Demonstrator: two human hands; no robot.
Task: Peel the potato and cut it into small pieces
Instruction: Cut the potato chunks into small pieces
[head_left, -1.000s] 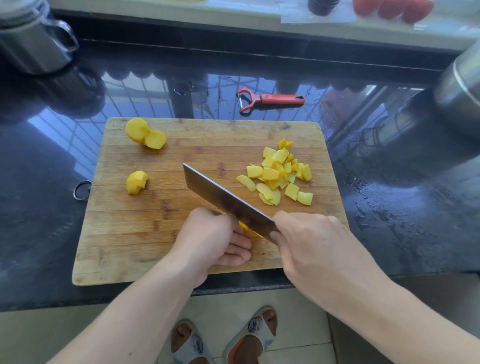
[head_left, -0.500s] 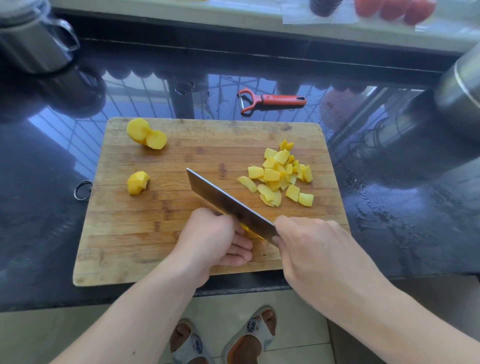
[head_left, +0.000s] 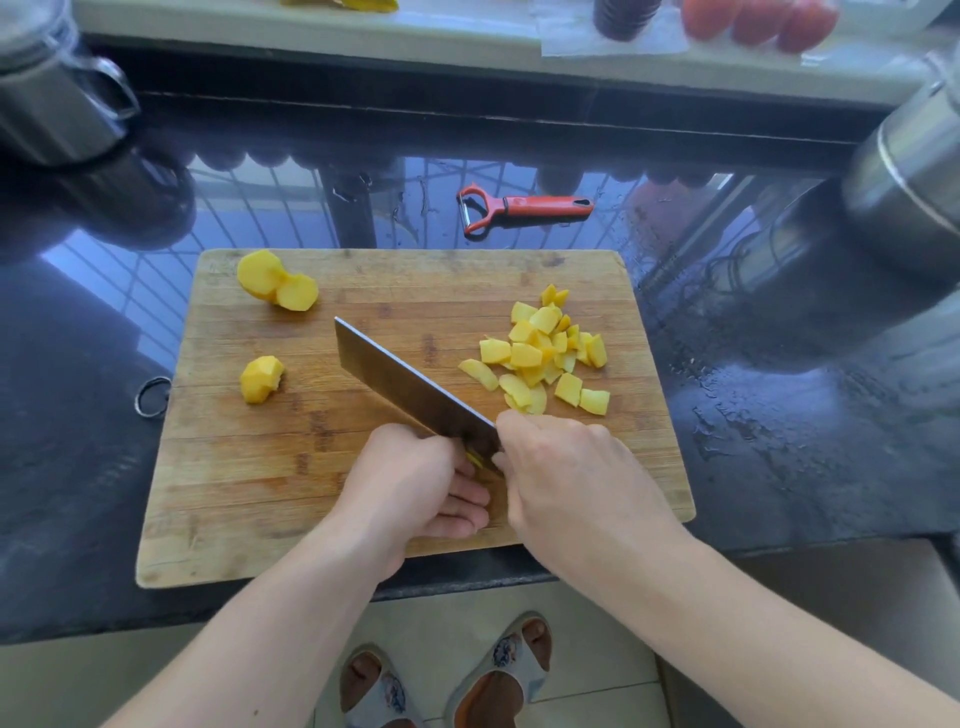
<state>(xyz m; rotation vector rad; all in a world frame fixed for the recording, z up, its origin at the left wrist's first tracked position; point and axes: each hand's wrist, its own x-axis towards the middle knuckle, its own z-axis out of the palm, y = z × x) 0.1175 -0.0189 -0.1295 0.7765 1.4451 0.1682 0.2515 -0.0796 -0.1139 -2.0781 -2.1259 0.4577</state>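
Observation:
On the wooden cutting board (head_left: 249, 467) my left hand (head_left: 410, 480) curls over a yellow potato piece (head_left: 475, 460), of which only a sliver shows. My right hand (head_left: 566, 483) grips the handle of a cleaver (head_left: 405, 387), its blade lying against my left knuckles and pointing to the far left. A pile of small cut potato pieces (head_left: 545, 353) lies at the board's right. A large peeled potato chunk (head_left: 275, 283) sits at the far left corner, and a smaller chunk (head_left: 260, 379) lies at the left.
A red peeler (head_left: 524, 208) lies on the wet black counter (head_left: 779, 441) behind the board. Steel pots stand at the far left (head_left: 52, 104) and far right (head_left: 914, 176). Tomatoes (head_left: 758, 18) sit on the sill. My sandalled feet show below the counter edge.
The cleaver has shifted slightly along the hidden potato piece; both hands keep their hold. The other pieces have not moved.

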